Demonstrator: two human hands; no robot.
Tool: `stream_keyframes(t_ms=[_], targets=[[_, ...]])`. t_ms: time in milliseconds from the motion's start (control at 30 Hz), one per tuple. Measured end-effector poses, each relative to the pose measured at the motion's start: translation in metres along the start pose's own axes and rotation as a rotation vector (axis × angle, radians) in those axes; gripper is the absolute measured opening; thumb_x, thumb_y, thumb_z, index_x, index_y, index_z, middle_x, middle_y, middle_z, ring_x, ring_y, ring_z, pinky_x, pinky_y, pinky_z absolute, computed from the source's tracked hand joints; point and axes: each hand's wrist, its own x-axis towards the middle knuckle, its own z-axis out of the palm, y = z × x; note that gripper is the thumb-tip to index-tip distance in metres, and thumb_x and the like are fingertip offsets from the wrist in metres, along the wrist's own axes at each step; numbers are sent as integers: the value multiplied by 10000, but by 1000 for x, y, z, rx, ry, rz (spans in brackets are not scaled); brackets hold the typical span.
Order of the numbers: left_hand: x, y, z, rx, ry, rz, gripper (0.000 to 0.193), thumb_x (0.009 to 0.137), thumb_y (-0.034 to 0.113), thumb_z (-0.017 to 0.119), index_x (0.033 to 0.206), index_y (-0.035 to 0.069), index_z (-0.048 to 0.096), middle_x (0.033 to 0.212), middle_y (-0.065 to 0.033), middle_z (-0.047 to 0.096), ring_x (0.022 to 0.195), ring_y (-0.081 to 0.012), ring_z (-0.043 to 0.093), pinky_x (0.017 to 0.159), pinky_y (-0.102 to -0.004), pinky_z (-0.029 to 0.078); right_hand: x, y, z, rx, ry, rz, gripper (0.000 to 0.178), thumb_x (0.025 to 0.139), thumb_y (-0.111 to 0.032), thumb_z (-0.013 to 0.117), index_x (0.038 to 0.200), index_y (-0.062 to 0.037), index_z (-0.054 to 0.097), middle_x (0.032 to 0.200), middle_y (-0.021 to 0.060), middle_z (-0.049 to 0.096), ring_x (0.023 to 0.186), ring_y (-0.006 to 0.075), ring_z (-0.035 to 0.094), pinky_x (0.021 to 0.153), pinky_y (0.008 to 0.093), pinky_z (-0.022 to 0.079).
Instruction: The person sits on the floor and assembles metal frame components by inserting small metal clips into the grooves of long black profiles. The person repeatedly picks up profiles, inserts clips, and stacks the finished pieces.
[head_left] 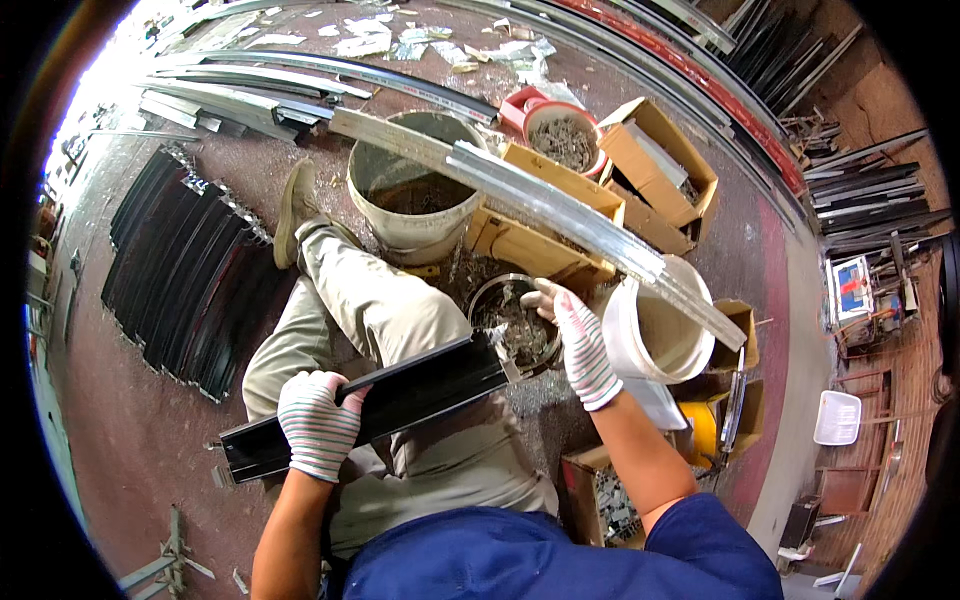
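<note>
A long black metal profile point(425, 392) lies slantwise across my lap, with a clip-like metal piece at its right end. My left hand point(320, 422), in a striped white glove, is closed around the profile near its left end, with the thumb over the upper edge. My right hand point(580, 345), gloved alike, hangs at the right rim of a round tin point(482, 292). Its fingers are bent and somewhat apart over the tin, with nothing visible in them. Small metal bits point(515, 335) fill the tin.
Left lies a stack of black profiles point(190, 265). Ahead stand a large bucket point(415, 215) and a wooden box point(540, 250), with long metal bars point(560, 215) lying across them. A white bucket point(655, 330), cardboard boxes point(655, 165) and a red pot point(520, 105) sit on the right.
</note>
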Motion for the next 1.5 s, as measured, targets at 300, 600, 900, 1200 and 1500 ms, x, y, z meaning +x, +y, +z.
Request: stream_keyframes(t_ms=[300, 600, 900, 1200, 1500], targets=[[19, -10, 4, -103, -209, -135, 344, 839, 376, 843, 752, 62, 731, 729, -176, 687, 727, -389, 674, 695, -476, 512, 158, -13, -6, -1112, 270, -664, 468, 880, -299, 795, 1252, -27, 716, 1223, 188, 729, 1184, 384, 642, 1092, 478, 473], [26, -14, -1, -118, -272, -160, 385, 819, 439, 841, 738, 75, 748, 721, -185, 691, 728, -397, 691, 700, -486, 530, 267, -25, 66, -1467, 154, -755, 681, 791, -348, 857, 1365, -57, 636, 1306, 169, 643, 1256, 365, 573, 1122, 512, 406], [27, -21, 5, -80, -338, -165, 427, 813, 523, 830, 756, 106, 758, 718, -139, 695, 726, -354, 690, 714, -460, 538, 298, -7, 90, -1675, 184, -769, 678, 786, -357, 829, 1366, -56, 647, 1273, 156, 643, 1225, 352, 558, 1119, 510, 390], [27, -17, 4, -93, -293, -157, 406, 821, 478, 831, 748, 83, 769, 717, -166, 706, 715, -374, 705, 688, -477, 542, 301, -19, 74, -1351, 401, -954, 695, 757, -362, 823, 1346, -40, 640, 1181, 169, 646, 1175, 382, 579, 1078, 542, 421], [24, -11, 2, -68, -270, -180, 396, 823, 460, 844, 760, 78, 763, 733, -175, 706, 724, -387, 698, 698, -474, 537, 220, -40, -6, -1301, 498, -929, 675, 745, -316, 829, 1318, -16, 636, 1088, 171, 660, 1070, 368, 614, 1014, 529, 467]])
